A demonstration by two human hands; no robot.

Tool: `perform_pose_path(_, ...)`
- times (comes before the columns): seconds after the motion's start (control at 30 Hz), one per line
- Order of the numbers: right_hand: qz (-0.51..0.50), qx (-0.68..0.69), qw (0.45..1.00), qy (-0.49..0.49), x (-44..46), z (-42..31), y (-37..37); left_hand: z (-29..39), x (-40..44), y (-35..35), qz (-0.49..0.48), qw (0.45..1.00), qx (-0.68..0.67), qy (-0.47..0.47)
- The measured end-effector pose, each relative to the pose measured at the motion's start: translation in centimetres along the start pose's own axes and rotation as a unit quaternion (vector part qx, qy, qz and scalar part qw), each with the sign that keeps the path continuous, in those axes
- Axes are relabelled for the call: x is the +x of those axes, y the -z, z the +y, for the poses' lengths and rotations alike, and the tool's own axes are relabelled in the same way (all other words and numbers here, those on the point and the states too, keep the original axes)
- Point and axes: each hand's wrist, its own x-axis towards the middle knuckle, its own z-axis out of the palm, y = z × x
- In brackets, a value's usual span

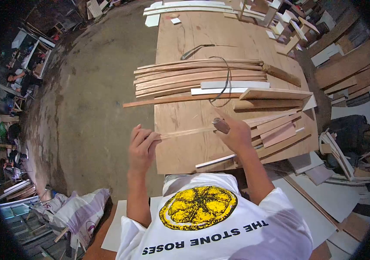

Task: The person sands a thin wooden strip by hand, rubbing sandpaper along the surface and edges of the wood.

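My left hand (142,145) is closed round the left end of a thin wooden strip (185,133), just past the table's left edge. The strip runs right across the table, under my right hand (236,133), toward the other strips. In my right hand is a small folded brown piece that looks like sandpaper (221,125), gripped between thumb and fingers over the strip. Its underside is hidden, so contact with the strip is hard to judge.
A plywood table (180,156) bears a stack of wooden strips (193,76), white strips (234,85), a looped dark cable (228,78) and loose boards (276,93). More strips (280,134) lie right of my hand. A woven sack (78,216) stands lower left; people sit far left.
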Motion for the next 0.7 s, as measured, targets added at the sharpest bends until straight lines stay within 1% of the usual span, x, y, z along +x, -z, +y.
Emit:
perform_pose_path(0.1, 0.023, -0.04, 0.999, 0.003, -0.2, -1.5, 1.1, 0.1, 1.1, 1.3, 0.01, 1.0, -0.005, -0.021)
perform_pose_path(0.13, 0.051, -0.033, 0.998, 0.021, -0.2, -1.7, 1.0, -0.1, 1.6, 1.6, 0.013, 1.0, -0.006, -0.028)
perform_pose_path(0.2, 0.103, -0.015, 0.993, 0.054, -0.5, -2.0, 0.2, -1.0, 2.1, 1.7, 0.051, 0.997, 0.04, -0.046)
perform_pose_path(0.23, 0.099, -0.036, 0.993, 0.05, -0.5, -2.4, 0.0, -1.1, 2.5, 1.7, 0.067, 0.994, 0.062, -0.055)
perform_pose_path(0.3, 0.085, -0.074, 0.993, 0.032, -0.9, -3.2, -0.7, 0.3, 3.1, 1.4, 0.136, 0.987, 0.085, -0.013)
perform_pose_path(0.33, 0.096, -0.075, 0.992, 0.026, -1.1, -3.6, -1.2, 1.1, 3.4, 1.0, 0.168, 0.981, 0.096, 0.006)
perform_pose_path(0.4, 0.121, -0.082, 0.989, 0.016, -1.2, -4.3, -1.9, 2.2, 3.0, 0.1, 0.209, 0.971, 0.113, 0.002)
perform_pose_path(0.47, 0.155, -0.081, 0.984, 0.018, -1.7, -5.3, -1.6, 3.4, 2.1, -1.1, 0.217, 0.975, 0.048, 0.028)
perform_pose_path(0.53, 0.179, -0.074, 0.981, 0.013, -1.9, -6.5, -0.6, 4.1, 1.1, -2.5, 0.185, 0.975, -0.097, 0.077)
perform_pose_path(0.57, 0.184, -0.066, 0.981, 0.006, -2.1, -6.9, -0.2, 4.5, 1.2, -2.2, 0.097, 0.977, -0.162, 0.098)
perform_pose_path(0.6, 0.189, -0.057, 0.98, 0.001, -2.2, -7.4, 0.2, 4.8, 1.5, -3.0, 0.092, 0.96, -0.238, 0.117)
perform_pose_path(0.67, 0.213, -0.058, 0.975, 0.008, -2.2, -8.6, 0.9, 5.5, 2.0, -4.9, 0.08, 0.908, -0.382, 0.153)
perform_pose_path(0.7, 0.226, -0.059, 0.972, 0.013, -2.0, -9.3, 1.3, 5.8, 2.9, -4.9, 0.059, 0.891, -0.424, 0.151)
